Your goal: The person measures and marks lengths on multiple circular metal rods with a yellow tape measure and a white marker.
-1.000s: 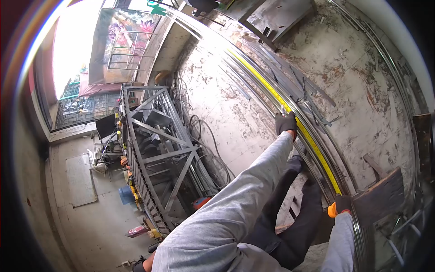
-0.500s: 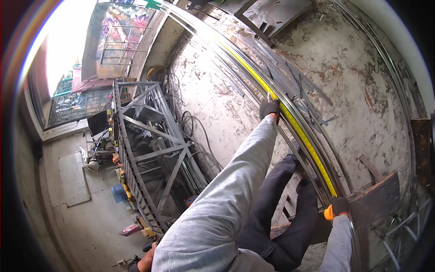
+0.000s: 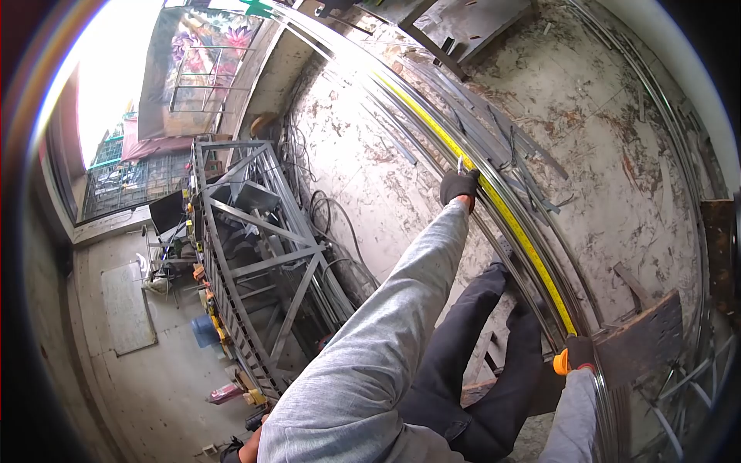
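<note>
Gloved hands (image 3: 459, 185) (image 3: 580, 351), flat yellow tape (image 3: 528, 247), thin curved steel rods (image 3: 467, 116)

Stretches the grey-sleeved left arm straight out toward 1 o'clock, gloved left hand (image 3: 459, 186) curled shut at its end; holds the right forearm short at 4 o'clock, gloved right hand (image 3: 580, 353) clenched.

The right hand (image 3: 581, 351) hides most of the orange case (image 3: 560, 362) of the yellow tape (image 3: 519, 238).
</note>
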`<action>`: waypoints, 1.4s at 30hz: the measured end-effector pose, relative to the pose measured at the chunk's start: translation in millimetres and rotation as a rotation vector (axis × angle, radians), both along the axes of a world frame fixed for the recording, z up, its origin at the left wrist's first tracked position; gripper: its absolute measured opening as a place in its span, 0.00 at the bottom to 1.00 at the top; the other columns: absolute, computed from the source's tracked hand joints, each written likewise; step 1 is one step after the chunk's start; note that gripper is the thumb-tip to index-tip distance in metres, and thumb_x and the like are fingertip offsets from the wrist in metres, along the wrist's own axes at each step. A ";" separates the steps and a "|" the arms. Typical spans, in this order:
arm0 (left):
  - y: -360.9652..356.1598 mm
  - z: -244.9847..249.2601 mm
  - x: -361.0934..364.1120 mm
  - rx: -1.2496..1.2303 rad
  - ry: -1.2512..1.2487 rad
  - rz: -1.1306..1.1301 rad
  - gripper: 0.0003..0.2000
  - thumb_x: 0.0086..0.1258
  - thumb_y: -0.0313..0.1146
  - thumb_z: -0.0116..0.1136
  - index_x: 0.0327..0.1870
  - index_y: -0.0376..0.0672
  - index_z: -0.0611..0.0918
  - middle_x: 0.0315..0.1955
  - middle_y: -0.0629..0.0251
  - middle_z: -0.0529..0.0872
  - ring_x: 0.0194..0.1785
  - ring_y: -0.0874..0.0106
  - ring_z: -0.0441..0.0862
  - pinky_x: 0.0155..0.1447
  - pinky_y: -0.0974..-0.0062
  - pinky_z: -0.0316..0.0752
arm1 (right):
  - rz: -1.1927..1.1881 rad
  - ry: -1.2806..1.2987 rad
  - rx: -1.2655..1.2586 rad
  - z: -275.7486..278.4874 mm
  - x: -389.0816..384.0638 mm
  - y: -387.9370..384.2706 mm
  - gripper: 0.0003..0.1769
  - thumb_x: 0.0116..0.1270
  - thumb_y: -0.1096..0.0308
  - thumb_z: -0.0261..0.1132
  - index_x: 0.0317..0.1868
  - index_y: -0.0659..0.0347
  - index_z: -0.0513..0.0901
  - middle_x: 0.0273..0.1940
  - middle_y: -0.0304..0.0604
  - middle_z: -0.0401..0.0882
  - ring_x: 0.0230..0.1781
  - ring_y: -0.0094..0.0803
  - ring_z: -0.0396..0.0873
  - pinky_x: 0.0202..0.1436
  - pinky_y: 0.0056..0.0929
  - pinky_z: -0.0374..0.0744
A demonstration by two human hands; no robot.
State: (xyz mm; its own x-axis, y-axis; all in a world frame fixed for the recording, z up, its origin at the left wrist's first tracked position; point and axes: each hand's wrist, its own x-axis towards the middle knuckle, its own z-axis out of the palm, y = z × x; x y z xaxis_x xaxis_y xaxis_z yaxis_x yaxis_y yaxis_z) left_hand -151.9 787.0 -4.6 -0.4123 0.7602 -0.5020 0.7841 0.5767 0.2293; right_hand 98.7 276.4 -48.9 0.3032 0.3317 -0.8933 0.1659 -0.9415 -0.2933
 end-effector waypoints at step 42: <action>108.8 316.8 -122.3 0.389 -1.280 0.352 0.11 0.72 0.44 0.64 0.47 0.49 0.83 0.31 0.67 0.88 0.26 0.74 0.80 0.30 0.74 0.74 | -0.035 0.402 0.251 461.3 -45.9 15.3 0.13 0.69 0.63 0.67 0.33 0.64 0.90 0.25 0.39 0.84 0.24 0.23 0.79 0.29 0.30 0.75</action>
